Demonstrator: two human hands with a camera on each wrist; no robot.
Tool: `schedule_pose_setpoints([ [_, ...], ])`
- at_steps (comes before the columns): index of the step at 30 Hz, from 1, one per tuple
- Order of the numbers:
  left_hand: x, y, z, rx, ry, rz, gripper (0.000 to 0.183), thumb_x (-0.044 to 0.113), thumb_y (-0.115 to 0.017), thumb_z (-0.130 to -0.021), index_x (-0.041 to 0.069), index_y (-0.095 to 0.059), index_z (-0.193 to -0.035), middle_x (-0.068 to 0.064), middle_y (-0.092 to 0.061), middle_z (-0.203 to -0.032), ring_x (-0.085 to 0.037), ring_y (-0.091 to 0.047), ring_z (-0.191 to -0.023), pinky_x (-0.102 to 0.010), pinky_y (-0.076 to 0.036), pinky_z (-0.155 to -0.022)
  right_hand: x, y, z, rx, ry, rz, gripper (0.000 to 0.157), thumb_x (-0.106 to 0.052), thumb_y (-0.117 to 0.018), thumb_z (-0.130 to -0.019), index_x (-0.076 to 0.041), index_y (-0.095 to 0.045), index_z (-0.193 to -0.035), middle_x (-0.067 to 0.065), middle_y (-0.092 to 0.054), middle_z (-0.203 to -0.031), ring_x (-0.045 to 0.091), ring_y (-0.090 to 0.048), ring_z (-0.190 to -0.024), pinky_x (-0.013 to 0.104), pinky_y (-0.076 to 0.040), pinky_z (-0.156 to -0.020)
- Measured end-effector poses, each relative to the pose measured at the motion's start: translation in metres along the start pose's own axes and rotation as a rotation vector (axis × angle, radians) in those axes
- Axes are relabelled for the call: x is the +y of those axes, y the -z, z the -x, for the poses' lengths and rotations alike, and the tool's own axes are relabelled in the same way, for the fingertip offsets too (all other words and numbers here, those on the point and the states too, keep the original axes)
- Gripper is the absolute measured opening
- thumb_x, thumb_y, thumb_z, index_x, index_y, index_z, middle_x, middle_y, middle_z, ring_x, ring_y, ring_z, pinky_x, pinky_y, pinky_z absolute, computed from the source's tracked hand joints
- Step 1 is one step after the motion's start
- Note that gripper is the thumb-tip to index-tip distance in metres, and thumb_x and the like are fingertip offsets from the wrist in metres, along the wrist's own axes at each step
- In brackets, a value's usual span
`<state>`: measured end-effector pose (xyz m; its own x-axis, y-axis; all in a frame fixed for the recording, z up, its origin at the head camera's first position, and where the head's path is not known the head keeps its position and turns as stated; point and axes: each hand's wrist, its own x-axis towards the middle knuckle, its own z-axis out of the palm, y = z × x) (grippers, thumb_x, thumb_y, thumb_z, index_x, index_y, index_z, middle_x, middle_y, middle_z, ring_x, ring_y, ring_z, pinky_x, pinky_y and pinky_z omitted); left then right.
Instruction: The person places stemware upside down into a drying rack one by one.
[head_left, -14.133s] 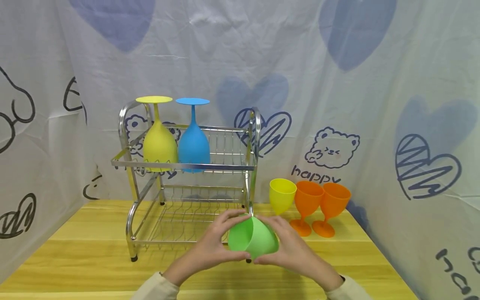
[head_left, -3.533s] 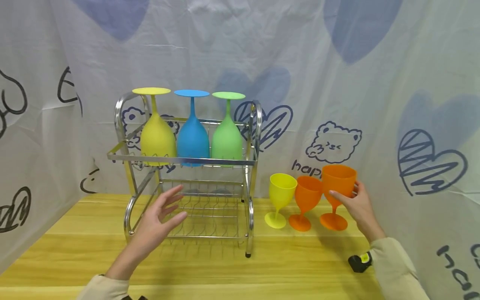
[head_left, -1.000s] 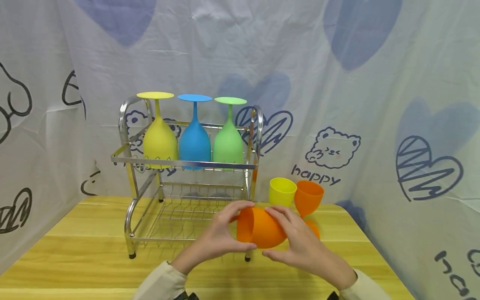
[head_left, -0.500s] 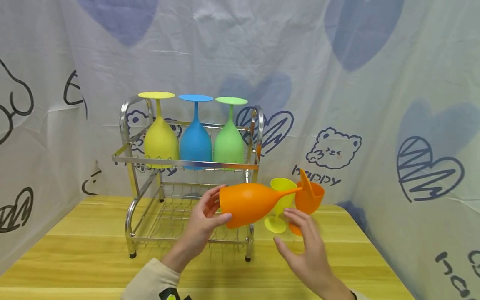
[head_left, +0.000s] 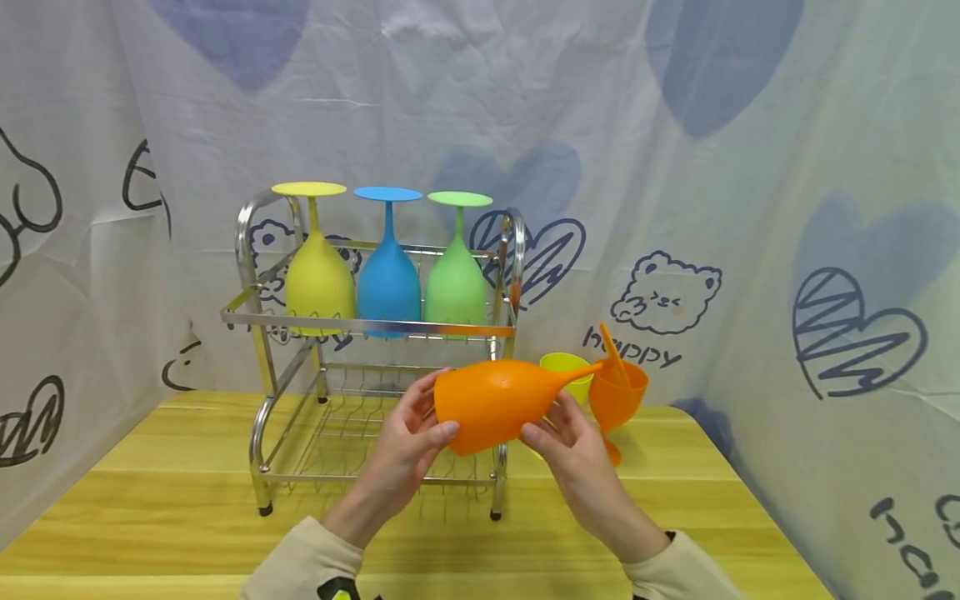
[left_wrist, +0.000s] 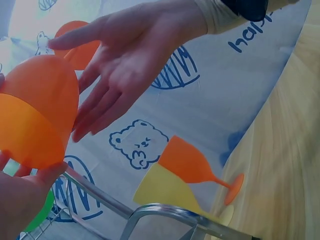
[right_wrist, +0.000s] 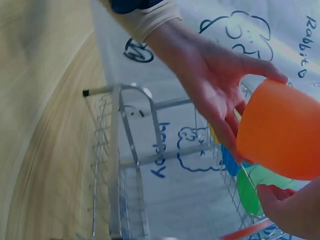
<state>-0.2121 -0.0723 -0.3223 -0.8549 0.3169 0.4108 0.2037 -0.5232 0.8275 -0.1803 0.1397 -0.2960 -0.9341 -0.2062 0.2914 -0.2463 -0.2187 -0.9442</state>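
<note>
Above the desk (head_left: 150, 508), the left hand (head_left: 395, 452) grips the sideways orange goblet (head_left: 495, 406) near its rim, the right hand (head_left: 581, 468) beside it with loosely spread fingers; probably light and slick, it suits a bowl hold.

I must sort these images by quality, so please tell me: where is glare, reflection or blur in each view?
Head view: evenly lit, held orange goblet clear, orange reflection on the rack's front rail; left wrist view: hazy and bluish, brightest at upper left; right wrist view: soft, pale glare on the patterned cloth at upper right, blurred dark patch at upper left.
</note>
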Motion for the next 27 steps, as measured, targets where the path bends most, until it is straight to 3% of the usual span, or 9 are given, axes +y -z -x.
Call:
schedule_pose_setpoints([
  [4,-0.001,-0.001,0.000,-0.006,0.016,0.007,0.073,0.003,-0.064,-0.083,0.002,-0.028,-0.146,-0.016,-0.038,-0.138,-0.027,-0.048,-0.120,-0.036,-0.044,-0.102,0.002,-0.006,-0.003,0.027,0.016,-0.049,0.070,-0.006,-0.067,-0.089,-0.007,-0.027,-0.147,0.016,-0.041,-0.144,0.027,-0.047,-0.126,0.033,-0.042,-0.104],
  [10,-0.003,-0.002,0.000,-0.002,0.007,0.021,0.069,0.005,-0.064,-0.084,0.005,-0.031,-0.145,-0.015,-0.040,-0.136,-0.027,-0.049,-0.118,-0.037,-0.044,-0.101,0.003,-0.013,-0.005,0.071,0.076,-0.016,0.069,-0.005,-0.068,-0.087,-0.007,-0.031,-0.145,0.016,-0.047,-0.139,0.027,-0.050,-0.121,0.033,-0.042,-0.104],
  [17,-0.003,-0.001,0.006,-0.020,-0.033,0.006,0.072,0.013,-0.065,-0.087,-0.002,-0.027,-0.146,-0.014,-0.044,-0.134,-0.025,-0.050,-0.117,-0.035,-0.044,-0.101,0.007,-0.017,-0.003,0.085,0.113,-0.018,0.066,-0.002,-0.067,-0.085,-0.004,-0.034,-0.142,0.016,-0.049,-0.135,0.028,-0.053,-0.117,0.034,-0.044,-0.102],
  [22,0.000,0.005,0.010,0.040,-0.052,-0.069,0.062,0.008,-0.058,-0.090,-0.006,-0.031,-0.144,-0.014,-0.045,-0.136,-0.024,-0.050,-0.120,-0.031,-0.044,-0.102,0.010,-0.017,-0.002,0.082,0.133,0.006,0.063,-0.003,-0.067,-0.085,-0.005,-0.036,-0.140,0.015,-0.051,-0.131,0.029,-0.055,-0.114,0.034,-0.047,-0.098],
  [27,0.006,0.027,0.021,0.154,-0.018,-0.203,0.054,0.000,-0.055,-0.092,-0.005,-0.035,-0.142,-0.012,-0.044,-0.142,-0.016,-0.049,-0.124,-0.028,-0.041,-0.103,0.014,-0.014,-0.001,0.079,0.113,0.032,0.063,-0.002,-0.068,-0.084,-0.005,-0.037,-0.140,0.016,-0.052,-0.131,0.029,-0.055,-0.113,0.035,-0.049,-0.096],
])
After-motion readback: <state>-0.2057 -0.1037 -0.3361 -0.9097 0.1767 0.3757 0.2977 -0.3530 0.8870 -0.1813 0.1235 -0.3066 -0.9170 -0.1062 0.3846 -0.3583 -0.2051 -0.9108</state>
